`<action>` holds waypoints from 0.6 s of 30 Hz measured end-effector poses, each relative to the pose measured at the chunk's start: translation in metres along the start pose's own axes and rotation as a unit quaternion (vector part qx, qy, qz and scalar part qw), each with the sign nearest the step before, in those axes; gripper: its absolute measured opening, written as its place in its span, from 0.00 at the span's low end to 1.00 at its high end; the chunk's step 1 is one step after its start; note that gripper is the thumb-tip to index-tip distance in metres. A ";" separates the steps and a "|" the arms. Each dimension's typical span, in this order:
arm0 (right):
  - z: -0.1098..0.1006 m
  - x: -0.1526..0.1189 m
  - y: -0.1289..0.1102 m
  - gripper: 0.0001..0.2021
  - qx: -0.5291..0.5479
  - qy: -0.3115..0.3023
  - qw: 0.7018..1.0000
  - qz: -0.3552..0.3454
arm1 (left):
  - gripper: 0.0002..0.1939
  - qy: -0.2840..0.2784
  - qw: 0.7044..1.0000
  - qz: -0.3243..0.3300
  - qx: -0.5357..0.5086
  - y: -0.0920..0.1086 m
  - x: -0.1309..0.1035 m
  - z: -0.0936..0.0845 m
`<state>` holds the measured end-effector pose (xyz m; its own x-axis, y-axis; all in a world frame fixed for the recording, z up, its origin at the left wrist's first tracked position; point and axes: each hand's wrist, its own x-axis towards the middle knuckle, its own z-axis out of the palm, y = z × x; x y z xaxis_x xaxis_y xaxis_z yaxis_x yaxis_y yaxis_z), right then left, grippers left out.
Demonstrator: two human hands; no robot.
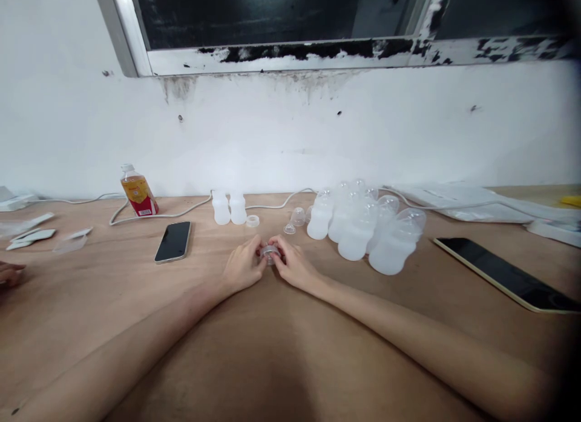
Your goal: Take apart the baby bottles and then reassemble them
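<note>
My left hand (245,266) and my right hand (293,266) meet low over the table, fingers closed from both sides around a translucent baby bottle ring (270,250). A clear piece that looks like a teat shows under the ring; the fingers partly hide it. Just beyond my hands lie a loose bottle ring (253,221), a clear teat (289,228) and a clear domed cap (298,216). Two frosted bottles without caps (229,209) stand behind to the left. To the right, several frosted baby bottles with clear domed caps (358,231) are grouped together.
Farther left are a black phone (173,241) and a drink bottle (138,192). A large dark tablet or phone (503,273) lies at the right, below a plastic bag (458,205). White cable (272,206) runs along the wall. Another person's hand (11,273) rests at the left edge.
</note>
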<state>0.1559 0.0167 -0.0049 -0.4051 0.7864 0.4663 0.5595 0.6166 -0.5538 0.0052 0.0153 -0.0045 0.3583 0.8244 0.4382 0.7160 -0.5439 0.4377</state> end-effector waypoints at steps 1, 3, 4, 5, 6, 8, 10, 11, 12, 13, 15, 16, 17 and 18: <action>-0.001 0.000 0.000 0.08 0.001 -0.003 1.000 -0.001 | 0.05 0.002 1.000 -0.003 -0.001 0.000 0.000 0.000; -0.002 0.000 -0.001 0.08 0.007 -0.012 1.000 -0.005 | 0.05 0.010 1.000 -0.012 -0.009 0.000 -0.001 0.000; -0.003 0.000 -0.001 0.09 0.011 -0.016 1.000 -0.008 | 0.05 0.013 1.000 -0.015 -0.016 -0.001 -0.001 -0.001; -0.004 0.000 -0.001 0.09 0.016 -0.019 1.000 -0.010 | 0.06 0.014 1.000 -0.015 -0.024 -0.001 -0.001 -0.001; -0.004 0.000 -0.001 0.09 0.020 -0.019 1.000 -0.011 | 0.06 0.014 0.999 -0.013 -0.033 -0.001 -0.001 -0.001; -0.004 0.000 0.000 0.10 0.029 -0.017 0.999 -0.012 | 0.07 0.010 0.999 -0.009 -0.046 -0.002 -0.002 -0.002; -0.004 0.001 0.001 0.09 0.037 -0.012 0.999 -0.012 | 0.07 0.006 0.999 -0.006 -0.051 -0.002 -0.001 -0.002; -0.003 0.001 0.002 0.09 0.039 -0.011 0.999 -0.010 | 0.07 0.005 0.999 -0.004 -0.051 -0.001 -0.001 -0.003; -0.003 0.001 0.002 0.09 0.041 -0.010 0.999 -0.007 | 0.07 0.003 0.999 -0.003 -0.049 -0.001 -0.001 -0.003; -0.002 0.001 0.002 0.09 0.042 -0.010 0.999 -0.005 | 0.06 0.002 0.999 -0.002 -0.046 -0.001 -0.001 -0.003; -0.002 0.001 0.003 0.09 0.045 -0.013 0.999 -0.001 | 0.05 0.004 0.999 -0.002 -0.039 0.000 -0.001 -0.003; -0.001 0.001 0.003 0.09 0.046 -0.013 0.999 0.001 | 0.05 0.007 0.999 -0.002 -0.037 0.000 -0.001 -0.003; -0.001 0.001 0.003 0.09 0.048 -0.013 0.999 0.003 | 0.04 0.010 0.999 -0.002 -0.035 0.000 -0.001 -0.003; -0.001 0.001 0.003 0.09 0.049 -0.012 0.999 0.003 | 0.04 0.012 0.999 0.000 -0.034 0.001 -0.001 -0.003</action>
<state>0.1584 0.0190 -0.0053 -0.4195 0.7906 0.4462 0.4896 0.6109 -0.6222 0.0037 0.0136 -0.0027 0.3436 0.8210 0.4561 0.6737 -0.5538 0.4893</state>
